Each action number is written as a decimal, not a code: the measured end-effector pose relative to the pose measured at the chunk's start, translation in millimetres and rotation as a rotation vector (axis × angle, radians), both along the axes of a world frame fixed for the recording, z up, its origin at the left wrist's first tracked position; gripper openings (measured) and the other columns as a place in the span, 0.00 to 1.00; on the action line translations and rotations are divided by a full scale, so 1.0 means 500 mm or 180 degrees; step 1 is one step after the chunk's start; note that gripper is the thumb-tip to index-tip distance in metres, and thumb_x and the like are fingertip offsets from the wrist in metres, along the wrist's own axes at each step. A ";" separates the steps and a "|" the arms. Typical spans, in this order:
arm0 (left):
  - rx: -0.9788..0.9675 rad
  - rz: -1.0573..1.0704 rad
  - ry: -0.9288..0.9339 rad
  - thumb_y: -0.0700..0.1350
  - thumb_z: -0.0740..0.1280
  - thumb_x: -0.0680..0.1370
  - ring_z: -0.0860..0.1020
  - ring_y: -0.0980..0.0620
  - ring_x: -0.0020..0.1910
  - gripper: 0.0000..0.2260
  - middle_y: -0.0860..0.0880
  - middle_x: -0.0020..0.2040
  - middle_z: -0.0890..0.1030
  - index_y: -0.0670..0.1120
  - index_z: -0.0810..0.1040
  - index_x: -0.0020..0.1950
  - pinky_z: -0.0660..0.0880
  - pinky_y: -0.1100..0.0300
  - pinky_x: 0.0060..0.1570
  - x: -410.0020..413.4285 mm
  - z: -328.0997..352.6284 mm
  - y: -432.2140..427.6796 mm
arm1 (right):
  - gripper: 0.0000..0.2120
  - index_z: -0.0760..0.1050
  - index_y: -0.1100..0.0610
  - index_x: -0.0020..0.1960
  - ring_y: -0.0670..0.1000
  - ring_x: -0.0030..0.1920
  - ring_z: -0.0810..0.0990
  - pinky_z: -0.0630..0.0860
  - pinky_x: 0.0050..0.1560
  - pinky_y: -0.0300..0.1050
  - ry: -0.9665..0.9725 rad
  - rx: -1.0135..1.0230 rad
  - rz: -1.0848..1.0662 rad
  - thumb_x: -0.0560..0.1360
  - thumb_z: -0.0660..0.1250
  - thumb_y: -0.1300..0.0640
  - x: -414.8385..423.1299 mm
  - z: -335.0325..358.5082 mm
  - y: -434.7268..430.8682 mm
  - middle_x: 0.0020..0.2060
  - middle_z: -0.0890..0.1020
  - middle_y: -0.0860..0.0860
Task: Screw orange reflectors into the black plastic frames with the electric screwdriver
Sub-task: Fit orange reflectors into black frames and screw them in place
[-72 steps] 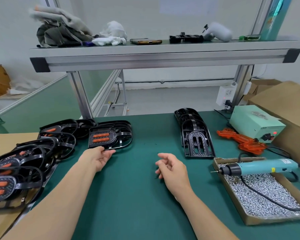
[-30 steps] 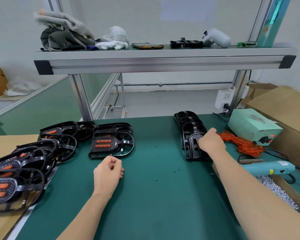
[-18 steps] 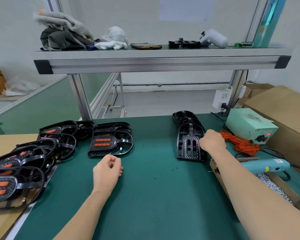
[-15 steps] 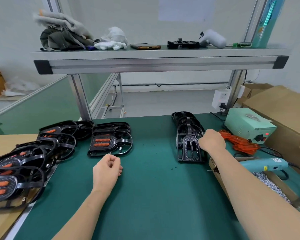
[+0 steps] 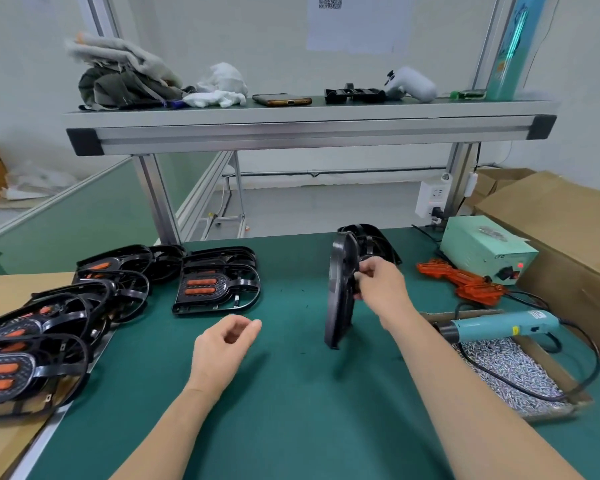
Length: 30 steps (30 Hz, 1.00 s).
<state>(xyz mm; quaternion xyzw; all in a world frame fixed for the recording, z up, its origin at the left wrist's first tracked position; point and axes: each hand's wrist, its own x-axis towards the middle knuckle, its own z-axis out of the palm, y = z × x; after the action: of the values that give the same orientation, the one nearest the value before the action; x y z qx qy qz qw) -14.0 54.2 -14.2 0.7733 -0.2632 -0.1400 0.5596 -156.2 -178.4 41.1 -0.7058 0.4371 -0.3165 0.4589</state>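
My right hand grips a black plastic frame and holds it on edge, lifted off the green mat in front of a short stack of empty black frames. My left hand hovers over the mat with loosely curled fingers, holding nothing. Loose orange reflectors lie to the right of the stack. The teal electric screwdriver rests across a cardboard tray of screws at the right. A frame fitted with orange reflectors lies flat at the left centre.
Several finished frames are piled at the left edge. A pale green power supply box and large cardboard boxes stand at the right. The screwdriver's black cable loops over the tray. An overhead shelf carries cloths, a phone and small tools.
My right hand reached to the stack of empty frames, took the top one and lifted it upright toward the middle. My left hand rose off the mat and loosened from a fist.
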 end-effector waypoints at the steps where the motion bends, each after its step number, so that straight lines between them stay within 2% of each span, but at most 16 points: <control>1: -0.0014 -0.0164 -0.0052 0.49 0.73 0.76 0.82 0.56 0.42 0.01 0.54 0.41 0.85 0.53 0.84 0.45 0.76 0.68 0.44 -0.014 0.000 0.005 | 0.09 0.76 0.58 0.47 0.50 0.39 0.82 0.82 0.42 0.46 -0.0298 0.0258 0.0073 0.80 0.62 0.68 0.005 -0.004 0.019 0.47 0.83 0.56; 3: -0.0163 -0.0461 -0.0026 0.46 0.74 0.76 0.82 0.58 0.47 0.06 0.54 0.47 0.86 0.55 0.84 0.52 0.74 0.73 0.47 -0.042 -0.005 0.019 | 0.10 0.76 0.59 0.46 0.45 0.33 0.81 0.78 0.37 0.39 -0.0699 0.0754 0.0232 0.81 0.60 0.70 0.011 -0.013 0.060 0.41 0.83 0.54; 4: -0.0255 -0.0576 0.0042 0.45 0.73 0.76 0.82 0.56 0.48 0.09 0.53 0.49 0.85 0.57 0.84 0.54 0.74 0.72 0.48 -0.054 -0.008 0.026 | 0.12 0.77 0.59 0.45 0.44 0.32 0.81 0.77 0.38 0.39 -0.0817 0.0966 0.0296 0.80 0.60 0.71 0.013 -0.020 0.080 0.38 0.83 0.52; 7: -0.0493 -0.0726 0.0278 0.47 0.72 0.78 0.83 0.50 0.51 0.12 0.50 0.53 0.85 0.59 0.82 0.60 0.78 0.59 0.56 -0.074 -0.013 0.040 | 0.12 0.78 0.60 0.45 0.52 0.42 0.82 0.80 0.51 0.49 -0.1032 0.1353 0.0435 0.79 0.61 0.73 0.013 -0.045 0.130 0.40 0.85 0.53; 8: -0.0520 -0.0726 0.0332 0.51 0.73 0.76 0.83 0.50 0.52 0.14 0.49 0.54 0.84 0.60 0.81 0.61 0.78 0.56 0.57 -0.075 -0.013 0.043 | 0.11 0.79 0.61 0.46 0.55 0.45 0.82 0.79 0.54 0.53 -0.1080 0.1423 0.0502 0.79 0.61 0.72 0.012 -0.050 0.145 0.42 0.85 0.55; 9: -0.0486 -0.0748 0.0342 0.56 0.74 0.72 0.83 0.52 0.54 0.18 0.50 0.56 0.84 0.63 0.80 0.62 0.78 0.56 0.58 -0.075 -0.010 0.045 | 0.10 0.79 0.61 0.46 0.57 0.46 0.81 0.78 0.55 0.55 -0.1152 0.1504 0.0586 0.79 0.60 0.70 0.011 -0.055 0.158 0.43 0.84 0.57; 11: -0.0260 -0.0973 0.0127 0.60 0.74 0.66 0.77 0.59 0.64 0.31 0.56 0.67 0.77 0.67 0.72 0.69 0.73 0.61 0.62 -0.075 -0.008 0.044 | 0.10 0.78 0.61 0.45 0.58 0.47 0.80 0.78 0.54 0.55 -0.1319 0.1744 0.0728 0.80 0.60 0.67 0.008 -0.065 0.172 0.42 0.83 0.59; 13: 0.0026 -0.1282 -0.0228 0.61 0.75 0.66 0.64 0.66 0.73 0.43 0.63 0.76 0.64 0.66 0.59 0.77 0.65 0.62 0.69 -0.076 -0.009 0.039 | 0.09 0.77 0.60 0.45 0.59 0.46 0.79 0.77 0.52 0.55 -0.1434 0.1925 0.0877 0.81 0.61 0.63 0.004 -0.074 0.180 0.43 0.81 0.60; 14: 0.0166 -0.1375 -0.0327 0.62 0.75 0.65 0.59 0.67 0.75 0.47 0.65 0.77 0.60 0.65 0.53 0.79 0.61 0.62 0.72 -0.076 -0.011 0.036 | 0.08 0.77 0.60 0.46 0.58 0.46 0.78 0.77 0.50 0.54 -0.1471 0.1948 0.0936 0.81 0.61 0.61 0.001 -0.077 0.181 0.43 0.81 0.60; 16: 0.0426 -0.1490 -0.0445 0.64 0.76 0.63 0.56 0.69 0.75 0.53 0.67 0.76 0.59 0.65 0.46 0.79 0.57 0.62 0.73 -0.075 -0.014 0.033 | 0.11 0.78 0.56 0.42 0.57 0.42 0.79 0.78 0.45 0.49 -0.1572 0.1870 0.1022 0.81 0.62 0.61 -0.005 -0.084 0.181 0.40 0.81 0.57; 18: 0.0682 -0.1546 -0.0700 0.65 0.76 0.62 0.58 0.69 0.74 0.56 0.70 0.74 0.59 0.64 0.45 0.80 0.58 0.64 0.72 -0.078 -0.016 0.033 | 0.12 0.79 0.53 0.37 0.54 0.39 0.80 0.78 0.41 0.47 -0.1646 0.1790 0.1179 0.78 0.65 0.61 -0.012 -0.084 0.181 0.37 0.82 0.53; 21: 0.0802 -0.1488 -0.1022 0.65 0.76 0.62 0.59 0.67 0.74 0.53 0.68 0.73 0.60 0.58 0.53 0.80 0.60 0.62 0.74 -0.083 -0.012 0.034 | 0.06 0.83 0.53 0.40 0.52 0.40 0.83 0.79 0.42 0.47 -0.1563 0.1712 0.1408 0.72 0.69 0.55 -0.021 -0.081 0.181 0.39 0.85 0.53; 24: 0.0647 -0.1329 -0.1071 0.63 0.76 0.61 0.59 0.66 0.72 0.50 0.64 0.71 0.62 0.55 0.57 0.78 0.61 0.63 0.72 -0.088 -0.007 0.037 | 0.11 0.85 0.52 0.41 0.52 0.41 0.84 0.80 0.41 0.44 -0.1543 0.1553 0.1250 0.77 0.67 0.61 -0.023 -0.081 0.172 0.41 0.86 0.54; 27: 0.0585 -0.1188 -0.1089 0.62 0.76 0.61 0.56 0.64 0.72 0.50 0.61 0.71 0.61 0.55 0.57 0.78 0.58 0.65 0.71 -0.088 -0.006 0.040 | 0.10 0.84 0.59 0.49 0.55 0.46 0.84 0.82 0.45 0.45 -0.2159 0.2156 0.0777 0.79 0.63 0.63 -0.017 -0.074 0.162 0.44 0.86 0.57; 29: 0.0585 -0.1103 -0.1059 0.63 0.75 0.60 0.56 0.64 0.72 0.51 0.62 0.70 0.60 0.55 0.57 0.79 0.57 0.66 0.70 -0.086 -0.007 0.041 | 0.12 0.82 0.63 0.57 0.55 0.49 0.84 0.82 0.47 0.46 -0.2558 0.2482 0.0572 0.82 0.63 0.57 -0.019 -0.068 0.150 0.49 0.86 0.58; 30: 0.0594 -0.1083 -0.1046 0.65 0.74 0.60 0.55 0.64 0.72 0.51 0.62 0.70 0.60 0.55 0.57 0.79 0.56 0.67 0.69 -0.086 -0.007 0.041 | 0.16 0.81 0.62 0.60 0.53 0.51 0.84 0.81 0.50 0.45 -0.2552 0.2396 0.0582 0.83 0.60 0.53 -0.023 -0.062 0.147 0.53 0.86 0.58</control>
<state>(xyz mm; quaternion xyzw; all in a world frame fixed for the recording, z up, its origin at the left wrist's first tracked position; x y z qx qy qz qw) -56.8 74.6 -17.7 0.7786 -0.4629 -0.1282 0.4038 -167.8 -105.0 10.2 -0.3526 0.2481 -0.3412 0.8353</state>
